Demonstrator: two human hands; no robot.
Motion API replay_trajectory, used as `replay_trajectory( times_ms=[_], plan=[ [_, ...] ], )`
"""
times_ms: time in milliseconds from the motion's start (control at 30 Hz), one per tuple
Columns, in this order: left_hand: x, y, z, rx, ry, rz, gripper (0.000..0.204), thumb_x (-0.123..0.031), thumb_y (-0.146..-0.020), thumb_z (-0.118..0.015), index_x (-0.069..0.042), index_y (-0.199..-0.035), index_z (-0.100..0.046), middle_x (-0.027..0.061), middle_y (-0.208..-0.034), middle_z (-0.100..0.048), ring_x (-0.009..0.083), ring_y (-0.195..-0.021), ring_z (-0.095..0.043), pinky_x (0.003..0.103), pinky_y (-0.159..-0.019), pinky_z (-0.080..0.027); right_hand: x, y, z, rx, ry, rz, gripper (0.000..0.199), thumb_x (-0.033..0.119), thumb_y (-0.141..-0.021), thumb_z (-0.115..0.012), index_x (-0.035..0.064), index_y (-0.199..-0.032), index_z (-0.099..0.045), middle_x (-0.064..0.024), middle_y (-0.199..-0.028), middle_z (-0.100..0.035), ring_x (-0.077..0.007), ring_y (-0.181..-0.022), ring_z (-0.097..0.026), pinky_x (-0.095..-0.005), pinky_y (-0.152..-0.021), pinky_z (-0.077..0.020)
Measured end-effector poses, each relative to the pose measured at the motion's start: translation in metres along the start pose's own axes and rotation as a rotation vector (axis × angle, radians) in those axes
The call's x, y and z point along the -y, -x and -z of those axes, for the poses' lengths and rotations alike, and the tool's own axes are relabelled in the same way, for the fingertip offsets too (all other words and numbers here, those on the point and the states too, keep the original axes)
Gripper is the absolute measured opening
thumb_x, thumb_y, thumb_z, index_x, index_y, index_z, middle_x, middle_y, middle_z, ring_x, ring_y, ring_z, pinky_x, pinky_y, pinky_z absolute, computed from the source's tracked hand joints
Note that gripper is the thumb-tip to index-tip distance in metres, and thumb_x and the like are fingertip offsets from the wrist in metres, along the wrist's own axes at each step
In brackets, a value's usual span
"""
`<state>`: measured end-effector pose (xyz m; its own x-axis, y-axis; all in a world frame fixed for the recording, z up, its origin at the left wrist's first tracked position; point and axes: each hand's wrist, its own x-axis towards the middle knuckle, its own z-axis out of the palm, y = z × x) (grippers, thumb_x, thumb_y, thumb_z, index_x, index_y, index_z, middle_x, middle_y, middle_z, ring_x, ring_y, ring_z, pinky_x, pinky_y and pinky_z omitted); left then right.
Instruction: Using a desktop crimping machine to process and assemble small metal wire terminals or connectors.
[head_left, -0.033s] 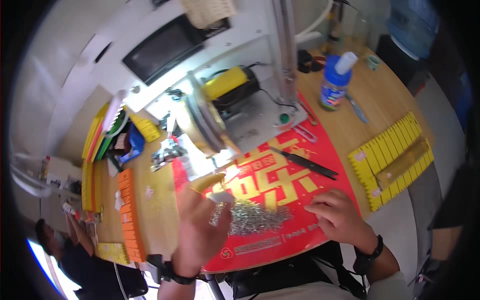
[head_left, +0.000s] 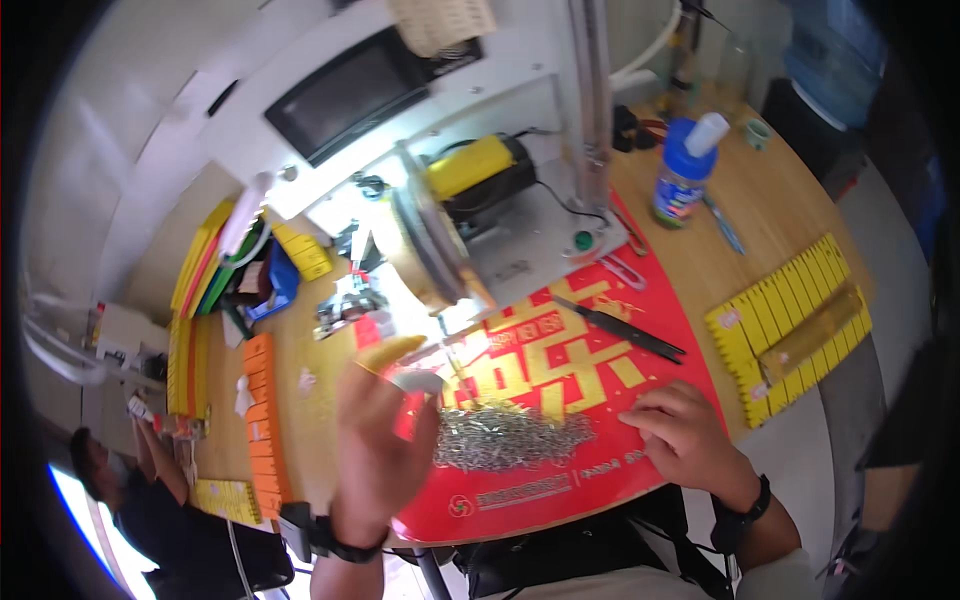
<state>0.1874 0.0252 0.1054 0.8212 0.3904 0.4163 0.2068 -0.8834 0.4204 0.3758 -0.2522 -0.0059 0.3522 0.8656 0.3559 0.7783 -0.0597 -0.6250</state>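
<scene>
On a red mat with yellow lettering lies a heap of small thin silvery metal pieces. My left hand hovers just left of the heap, blurred by motion. It has a yellow cover on the index fingertip and a pale one on the thumb. Those fingers are bent toward each other in a pinch; what they hold is hard to make out. Right of the heap, my right hand is low over the mat, thumb and fingers drawn together. Anything in it is hidden. Behind the heap lie black tweezers.
A machine with a wheel and yellow-topped motor stands beyond the mat under a bright lamp. Yellow slotted board and blue-lidded bottle are at right; an orange slotted strip is at left. Another person sits far left.
My left hand has shifted left, away from the heap. The whole view has moved slightly; my right hand keeps nearly the same place and pose.
</scene>
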Motion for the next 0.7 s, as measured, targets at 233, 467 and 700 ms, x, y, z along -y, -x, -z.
replay_trajectory(
  times_ms=[233, 467, 700],
  plan=[
    [0.092, -0.049, 0.047, -0.269, 0.062, 0.078, 0.005, 0.001, -0.091, -0.071, 0.001, -0.096, -0.070, 0.0187, -0.119, -0.069, 0.0355, -0.113, -0.066, 0.042, -0.099, -0.051, 0.022, -0.011, 0.010, 0.017, -0.019, -0.172, 0.028, 0.002, -0.093, -0.067, 0.0048, -0.120, -0.074, -0.0126, -0.105, -0.071, -0.0314, -0.096, -0.067, -0.0425, -0.086, -0.0540],
    [0.112, -0.056, 0.041, -0.269, 0.091, 0.014, 0.009, -0.005, -0.089, -0.072, 0.001, -0.096, -0.071, 0.0193, -0.115, -0.072, 0.0372, -0.110, -0.066, 0.044, -0.098, -0.051, 0.115, -0.109, -0.006, 0.210, -0.444, 0.085, 0.028, 0.013, -0.105, -0.065, 0.0019, -0.131, -0.067, -0.0104, -0.101, -0.071, -0.0217, -0.090, -0.068, -0.0358, -0.079, -0.0530],
    [0.108, -0.059, 0.040, -0.277, 0.066, -0.037, 0.011, -0.006, -0.087, -0.072, 0.001, -0.095, -0.071, 0.0179, -0.108, -0.071, 0.0391, -0.103, -0.064, 0.048, -0.092, -0.050, 0.143, -0.222, -0.128, -0.144, -1.113, -0.385, 0.022, 0.025, -0.113, -0.053, 0.0057, -0.122, -0.059, 0.0012, -0.093, -0.055, -0.0066, -0.079, -0.051, -0.0239, -0.070, -0.0421]
  ],
)
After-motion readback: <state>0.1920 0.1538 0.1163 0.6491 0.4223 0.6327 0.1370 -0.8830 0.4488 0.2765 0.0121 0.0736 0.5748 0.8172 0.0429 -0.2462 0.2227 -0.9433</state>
